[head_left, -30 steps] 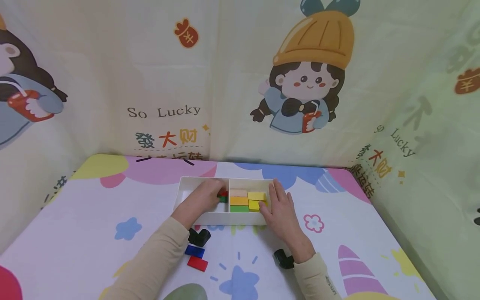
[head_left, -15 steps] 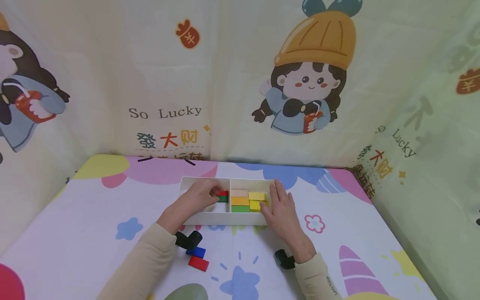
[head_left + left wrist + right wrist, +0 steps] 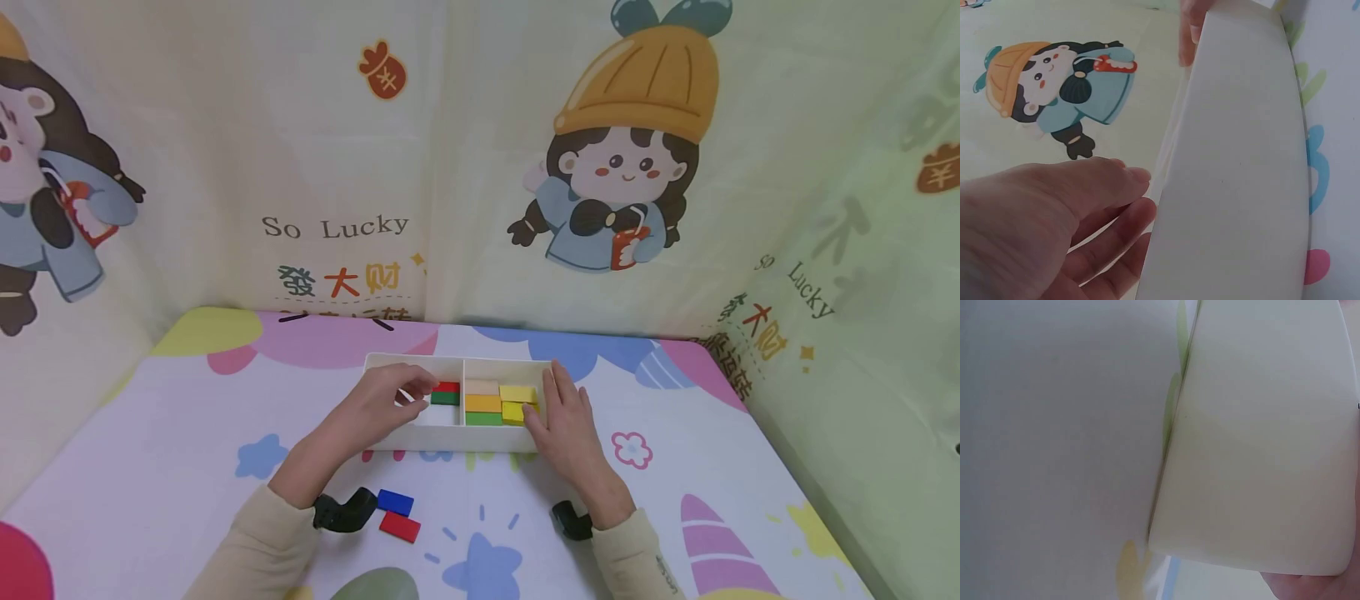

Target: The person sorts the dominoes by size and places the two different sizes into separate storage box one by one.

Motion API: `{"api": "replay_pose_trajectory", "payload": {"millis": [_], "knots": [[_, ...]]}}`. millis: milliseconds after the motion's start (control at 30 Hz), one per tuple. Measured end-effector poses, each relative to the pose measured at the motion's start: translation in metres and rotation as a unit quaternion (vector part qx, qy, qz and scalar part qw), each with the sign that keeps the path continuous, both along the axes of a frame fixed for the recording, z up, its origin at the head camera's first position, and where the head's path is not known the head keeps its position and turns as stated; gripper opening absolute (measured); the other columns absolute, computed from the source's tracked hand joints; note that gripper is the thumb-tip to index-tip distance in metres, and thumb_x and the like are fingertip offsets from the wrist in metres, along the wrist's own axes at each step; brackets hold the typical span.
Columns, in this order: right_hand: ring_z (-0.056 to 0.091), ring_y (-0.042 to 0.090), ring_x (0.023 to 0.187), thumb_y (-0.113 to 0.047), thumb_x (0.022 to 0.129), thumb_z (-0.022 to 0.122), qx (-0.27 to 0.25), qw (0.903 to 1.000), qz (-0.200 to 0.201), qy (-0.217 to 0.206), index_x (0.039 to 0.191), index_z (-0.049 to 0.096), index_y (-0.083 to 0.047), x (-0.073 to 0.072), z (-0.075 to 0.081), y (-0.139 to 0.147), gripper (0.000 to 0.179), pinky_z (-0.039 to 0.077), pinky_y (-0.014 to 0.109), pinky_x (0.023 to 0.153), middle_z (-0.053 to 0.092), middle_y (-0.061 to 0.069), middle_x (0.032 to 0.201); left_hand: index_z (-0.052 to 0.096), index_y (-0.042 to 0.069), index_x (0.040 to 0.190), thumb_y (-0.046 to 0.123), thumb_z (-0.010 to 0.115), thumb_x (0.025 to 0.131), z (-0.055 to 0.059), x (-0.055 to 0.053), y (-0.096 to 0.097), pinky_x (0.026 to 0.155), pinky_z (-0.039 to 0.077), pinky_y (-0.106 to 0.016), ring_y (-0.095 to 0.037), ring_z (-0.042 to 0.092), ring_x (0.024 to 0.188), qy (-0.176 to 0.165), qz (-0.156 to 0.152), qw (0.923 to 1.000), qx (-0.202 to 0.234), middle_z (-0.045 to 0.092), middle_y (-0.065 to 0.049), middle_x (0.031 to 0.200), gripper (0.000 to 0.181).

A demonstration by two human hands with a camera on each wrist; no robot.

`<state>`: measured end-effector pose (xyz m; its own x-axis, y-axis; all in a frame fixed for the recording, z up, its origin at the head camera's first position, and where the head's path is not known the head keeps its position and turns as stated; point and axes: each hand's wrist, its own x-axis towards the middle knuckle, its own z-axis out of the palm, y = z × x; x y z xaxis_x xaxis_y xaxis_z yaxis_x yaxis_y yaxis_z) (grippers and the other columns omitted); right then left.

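A white two-compartment box (image 3: 457,439) sits on the table. In its left compartment a red block (image 3: 448,387) and a dark green block (image 3: 446,398) lie against the divider. The right compartment holds peach, orange (image 3: 483,403), light green (image 3: 483,418) and yellow blocks (image 3: 517,393). My left hand (image 3: 378,404) is over the left compartment, fingers loosely bent, thumb and fingertips apart, nothing between them. In the left wrist view its fingertips are beside the box rim. My right hand (image 3: 568,425) holds the box's right end, thumb over the inner side and fingers along the outside.
A blue block (image 3: 395,502) and a red block (image 3: 400,527) lie on the table in front of the box, near the left wrist's black camera mount (image 3: 347,510). Another black mount (image 3: 573,521) is at the right wrist. A printed cloth wall (image 3: 480,167) stands behind the table.
My left hand has drawn back leftward from the red and green blocks, its fingers parting and leaving them by the divider. The right hand stays at the box's right end.
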<state>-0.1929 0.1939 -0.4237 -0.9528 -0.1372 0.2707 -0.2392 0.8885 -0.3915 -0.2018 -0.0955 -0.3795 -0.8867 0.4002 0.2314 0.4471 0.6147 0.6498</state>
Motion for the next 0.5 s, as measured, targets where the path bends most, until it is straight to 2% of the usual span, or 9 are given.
{"api": "replay_pose_trajectory", "payload": {"millis": [233,500], "knots": [[0.022,0.038,0.151,-0.032,0.098,0.054,0.003,1.0,-0.007,0.001,0.154,0.028,0.003,0.0,0.0,0.0,0.071,0.018,0.063,0.121,0.02,0.019,0.164,0.069,0.012,0.118,0.006,0.073,0.088,-0.001,0.017,-0.006,0.084,0.06,-0.032,-0.015,0.067,0.097,-0.001,-0.01,0.9998,0.016,0.071,-0.002,0.109,0.031],[0.025,0.039,0.15,-0.032,0.097,0.054,-0.001,1.0,-0.002,0.009,0.153,0.03,0.003,0.001,-0.003,-0.002,0.07,0.019,0.064,0.12,0.023,0.02,0.163,0.07,0.018,0.117,0.006,0.073,0.088,-0.007,0.035,-0.011,0.084,0.059,-0.025,-0.015,0.066,0.103,-0.019,0.01,0.9993,0.032,0.07,0.003,0.113,0.032]]}}
